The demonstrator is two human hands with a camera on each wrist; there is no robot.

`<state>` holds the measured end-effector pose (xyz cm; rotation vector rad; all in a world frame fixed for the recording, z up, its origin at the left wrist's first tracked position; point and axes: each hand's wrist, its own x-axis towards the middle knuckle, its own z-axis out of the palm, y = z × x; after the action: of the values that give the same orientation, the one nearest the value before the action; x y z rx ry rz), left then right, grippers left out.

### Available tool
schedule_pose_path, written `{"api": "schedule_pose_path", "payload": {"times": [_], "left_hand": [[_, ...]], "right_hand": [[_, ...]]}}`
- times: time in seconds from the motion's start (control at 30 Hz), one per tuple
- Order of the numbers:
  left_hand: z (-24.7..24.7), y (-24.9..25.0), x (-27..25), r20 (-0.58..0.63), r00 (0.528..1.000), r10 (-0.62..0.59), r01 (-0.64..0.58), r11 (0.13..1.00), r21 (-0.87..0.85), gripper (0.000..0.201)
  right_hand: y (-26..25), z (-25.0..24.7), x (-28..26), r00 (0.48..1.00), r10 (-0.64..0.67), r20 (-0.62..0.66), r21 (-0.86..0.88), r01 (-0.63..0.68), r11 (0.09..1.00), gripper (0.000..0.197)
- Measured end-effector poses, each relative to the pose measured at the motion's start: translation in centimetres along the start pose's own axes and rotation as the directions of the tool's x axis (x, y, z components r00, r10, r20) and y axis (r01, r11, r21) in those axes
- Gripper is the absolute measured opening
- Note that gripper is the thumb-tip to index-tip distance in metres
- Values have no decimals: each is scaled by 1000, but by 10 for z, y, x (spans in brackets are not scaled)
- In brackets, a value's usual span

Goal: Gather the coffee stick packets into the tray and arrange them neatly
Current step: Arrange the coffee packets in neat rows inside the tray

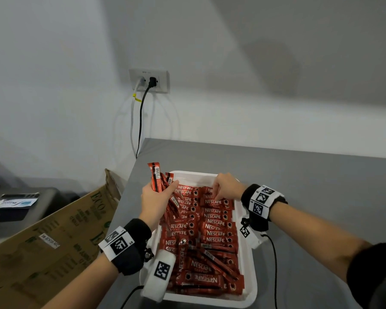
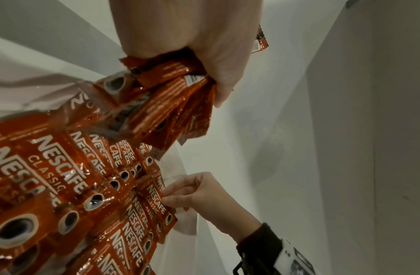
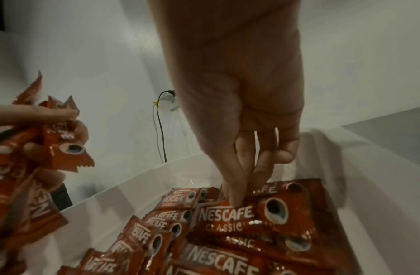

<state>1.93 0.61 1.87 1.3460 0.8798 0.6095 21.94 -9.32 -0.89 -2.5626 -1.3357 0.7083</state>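
A white tray (image 1: 248,266) on the grey counter holds many red Nescafe stick packets (image 1: 214,230). At the far end they lie in two rows; at the near end they lie loose and crossed. Over the tray's far left corner my left hand (image 1: 163,192) grips a bundle of several packets (image 1: 157,175), ends sticking up. The left wrist view shows the bundle (image 2: 171,104) fanning out below the fist (image 2: 204,55). My right hand (image 1: 216,195) reaches into the far right row and pinches the edge of the top packet (image 3: 242,217), also seen from the left wrist (image 2: 155,201).
A brown cardboard box (image 1: 54,241) leans against the counter's left edge, with a dark appliance (image 1: 20,204) behind it. A wall socket (image 1: 149,81) with two cables sits above the counter's far left corner. Bare grey counter (image 1: 310,186) lies right of the tray.
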Motion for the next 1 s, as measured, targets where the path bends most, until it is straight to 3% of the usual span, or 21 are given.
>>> {"api": "schedule_pose_path", "payload": {"times": [0.23,0.47,0.57,0.7,0.9,1.0], "left_hand": [[-1,1,-1,33,999,19,-19,1000,-9,21],[1,1,-1,75,997,15,-14,1000,-14,13],[4,5,-4,81,996,25,-21,998,-51,5],[8,11,-9,98,994,39,-26,991,-131,9],[7,6,-6,82,996,25,-21,999,-48,10],[5,3,-6,62,998,24,-22,999,-31,23]], "right_hand": [[3,1,6,998,27,56,-80,-23,997,12],[4,-1,1,1000,8,-5,-72,-8,997,11],[-16,-12,-11,986,-99,-134,97,112,989,17],[-58,-13,-39,947,-272,-170,416,319,852,28],[-65,-5,-42,944,-257,-205,429,323,843,23],[-66,-4,-41,937,-234,-259,399,324,858,12]]}}
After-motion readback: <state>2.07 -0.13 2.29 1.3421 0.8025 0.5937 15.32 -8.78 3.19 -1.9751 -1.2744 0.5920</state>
